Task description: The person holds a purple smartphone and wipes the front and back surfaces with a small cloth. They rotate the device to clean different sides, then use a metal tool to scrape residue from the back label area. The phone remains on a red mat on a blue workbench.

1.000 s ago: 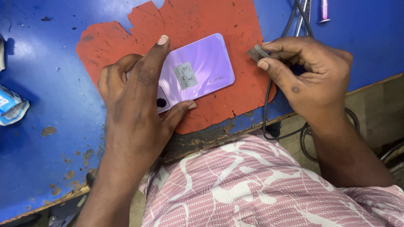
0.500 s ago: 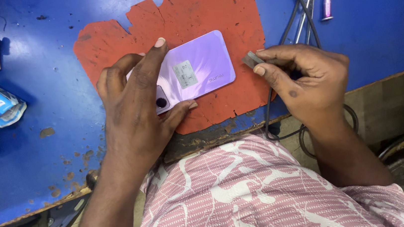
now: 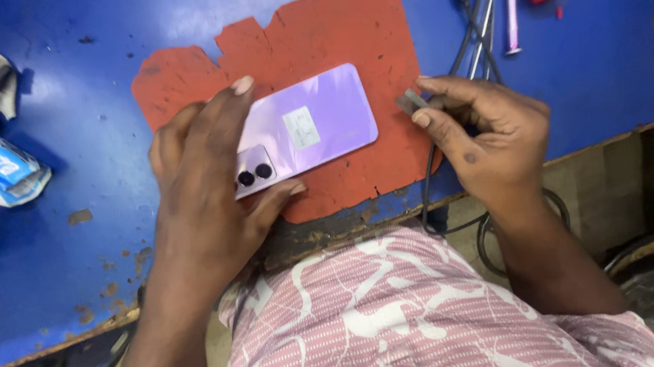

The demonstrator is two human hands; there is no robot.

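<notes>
Blue and chipped, our bench (image 3: 92, 257) carries a ragged red mat (image 3: 328, 38), and on that mat lies the phone (image 3: 313, 124), lilac back up, its two lenses toward us. Our left hand (image 3: 206, 188) lies flat over the camera end, index finger stretched along the top edge and thumb along the lower one, pressing rather than gripping. Our right hand (image 3: 491, 130) is closed in a pinch: thumb and forefinger hold a small grey plug (image 3: 411, 101) just off the phone's right end, not touching it, with its cable (image 3: 429, 189) trailing down over the bench edge. Tweezers (image 3: 487, 13) and a pink pen (image 3: 511, 2) lie well apart at the top right.

To do this well, we judge, the left hand should keep the phone from sliding on the mat while the right squares the plug to the short edge and brings it in level, without forcing or twisting.
</notes>
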